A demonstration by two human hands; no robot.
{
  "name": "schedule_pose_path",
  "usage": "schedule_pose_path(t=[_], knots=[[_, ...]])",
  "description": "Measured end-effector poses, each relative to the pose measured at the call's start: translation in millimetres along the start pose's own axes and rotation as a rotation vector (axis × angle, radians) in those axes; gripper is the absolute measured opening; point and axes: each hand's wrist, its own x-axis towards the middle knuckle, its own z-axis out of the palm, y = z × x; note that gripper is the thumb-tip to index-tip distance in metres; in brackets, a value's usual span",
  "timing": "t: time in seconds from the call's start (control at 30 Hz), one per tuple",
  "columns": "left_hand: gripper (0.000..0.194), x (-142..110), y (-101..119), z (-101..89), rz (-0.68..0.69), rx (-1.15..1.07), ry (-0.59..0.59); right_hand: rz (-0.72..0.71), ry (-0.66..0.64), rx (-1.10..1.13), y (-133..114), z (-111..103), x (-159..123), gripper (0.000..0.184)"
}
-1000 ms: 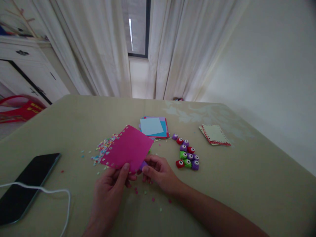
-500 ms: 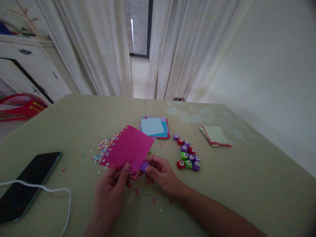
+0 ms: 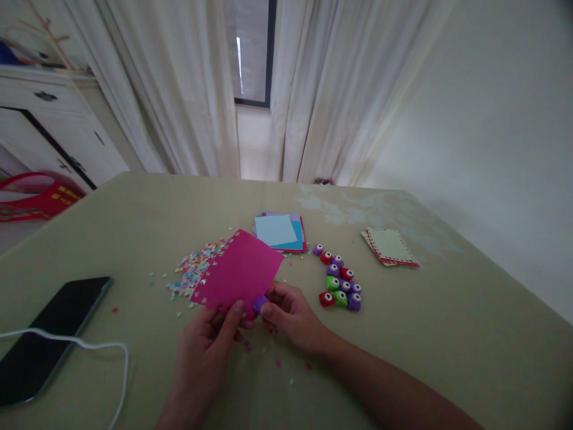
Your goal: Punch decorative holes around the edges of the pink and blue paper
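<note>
In the middle of the table [image 3: 403, 358], just past both hands, the pink sheet [image 3: 237, 269] is held above the top, tilted, with one corner pointing toward 12 o'clock. Its longer sides, as seen, run from between 1 and 2 o'clock down to between 7 and 8. Small cut-out holes line the left side, and some mark the near side.

The left hand [image 3: 212, 334] pinches the near part narrowly, thumb on top, fingers beneath. The right hand [image 3: 293, 313] closes thumb and fingers on a purple punch [image 3: 260, 303], which sits at the sheet's near right corner, front end toward about 10 o'clock; whether paper lies inside its slot cannot be told.

From the sheet, confetti [image 3: 190, 275] lies close at 9 o'clock, a paper stack [image 3: 276, 229] close between 1 and 2, small eyed figures [image 3: 344, 285] at 3, and pale cards [image 3: 391, 246] farther off, also near 3. A phone [image 3: 58, 334] crossed by a white cable [image 3: 85, 343] lies at 8. Room for moving stretches at 11, up to the far edge, and widely at 4.
</note>
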Motion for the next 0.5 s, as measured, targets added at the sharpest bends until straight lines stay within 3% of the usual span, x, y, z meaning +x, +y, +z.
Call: schedule_pose_path(t=[0.27,0.5], knots=[[0.030,6.0,-10.3,-2.5,0.076,0.074,-0.091,0.036,-0.036,0.056,-10.4,3.4,3.9,0.045],[0.036,10.7,-7.9,-4.2,0.109,0.130,-0.130,0.068,-0.041,-0.013,-8.2,-1.9,5.7,0.046]])
